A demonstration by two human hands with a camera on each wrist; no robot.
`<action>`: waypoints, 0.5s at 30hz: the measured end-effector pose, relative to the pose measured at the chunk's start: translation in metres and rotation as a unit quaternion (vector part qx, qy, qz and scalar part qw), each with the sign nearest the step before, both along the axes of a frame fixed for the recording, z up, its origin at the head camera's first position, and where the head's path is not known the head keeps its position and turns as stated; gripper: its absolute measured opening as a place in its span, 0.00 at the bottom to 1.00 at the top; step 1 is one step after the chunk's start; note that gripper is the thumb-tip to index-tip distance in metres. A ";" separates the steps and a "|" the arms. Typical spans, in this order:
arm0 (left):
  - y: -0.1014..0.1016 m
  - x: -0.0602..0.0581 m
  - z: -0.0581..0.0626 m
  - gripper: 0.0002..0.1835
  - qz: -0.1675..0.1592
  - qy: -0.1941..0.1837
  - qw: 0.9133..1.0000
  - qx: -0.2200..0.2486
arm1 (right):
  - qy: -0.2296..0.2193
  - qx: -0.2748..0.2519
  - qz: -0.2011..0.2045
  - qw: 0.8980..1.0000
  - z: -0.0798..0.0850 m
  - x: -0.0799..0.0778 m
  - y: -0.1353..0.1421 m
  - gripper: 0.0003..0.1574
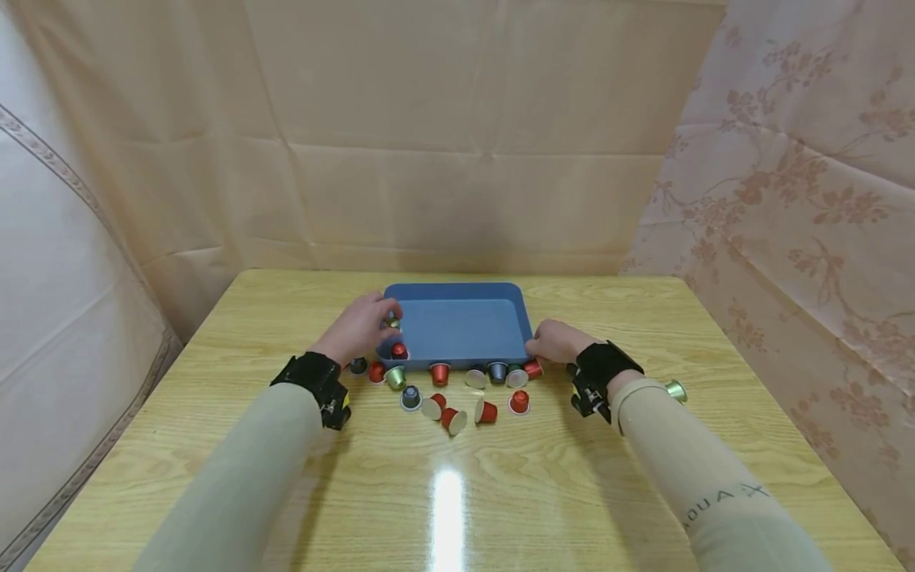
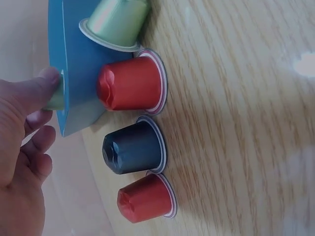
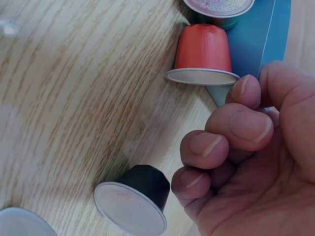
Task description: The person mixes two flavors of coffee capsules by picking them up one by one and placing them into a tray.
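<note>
A shallow blue tray [image 1: 465, 291] lies toward the back of the table. My left hand [image 1: 360, 322] reaches over its left side, pinching a green coffee capsule [image 2: 56, 98] between thumb and fingers at the rim. Inside the tray's near left corner sits a red capsule [image 1: 399, 350]. At the near right corner, my right hand [image 1: 561, 342] has its fingers curled and grips the tray's rim. Beside those fingers a red capsule [image 3: 203, 49] lies against the tray's outer wall, and a black capsule [image 3: 142, 189] rests on its side nearby.
Along the tray's near wall lie several capsules, among them a green one [image 1: 395, 377] and a dark blue one [image 1: 497, 372]. More red capsules [image 1: 486, 411] are scattered in front. Another green capsule [image 1: 675, 391] lies beyond the right forearm. Cloth [image 1: 457, 159] hangs behind the table.
</note>
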State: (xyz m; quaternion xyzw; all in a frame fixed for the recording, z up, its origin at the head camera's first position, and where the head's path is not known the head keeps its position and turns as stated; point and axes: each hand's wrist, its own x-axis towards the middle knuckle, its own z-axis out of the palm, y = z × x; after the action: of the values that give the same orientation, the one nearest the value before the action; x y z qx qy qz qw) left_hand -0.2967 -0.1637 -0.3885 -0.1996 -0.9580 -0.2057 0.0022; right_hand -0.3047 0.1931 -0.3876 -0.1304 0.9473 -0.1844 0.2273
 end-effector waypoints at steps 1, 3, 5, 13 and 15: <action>0.000 0.000 -0.001 0.15 -0.002 0.002 1.000 -0.005 | -0.001 0.001 0.000 1.000 0.000 0.000 0.000 0.20; 0.001 -0.001 -0.003 0.13 -0.007 0.010 1.000 -0.016 | 0.001 0.003 0.001 1.000 -0.001 -0.001 -0.001 0.19; 0.001 -0.002 -0.005 0.12 -0.012 0.018 0.999 -0.027 | 0.003 0.005 0.002 1.000 -0.002 -0.001 -0.001 0.19; 0.004 -0.003 -0.006 0.13 -0.023 0.041 0.997 -0.063 | 0.007 0.009 -0.006 1.000 -0.004 -0.002 0.000 0.18; 0.004 -0.003 -0.006 0.13 -0.022 0.042 0.996 -0.073 | 0.007 0.010 -0.007 1.000 -0.004 -0.002 0.000 0.19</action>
State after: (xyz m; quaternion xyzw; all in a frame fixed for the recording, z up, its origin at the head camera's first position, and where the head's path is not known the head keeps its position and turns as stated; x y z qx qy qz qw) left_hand -0.2993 -0.1599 -0.3946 -0.2284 -0.9650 -0.1267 0.0229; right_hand -0.3071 0.1933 -0.3911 -0.1231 0.9516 -0.1755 0.2205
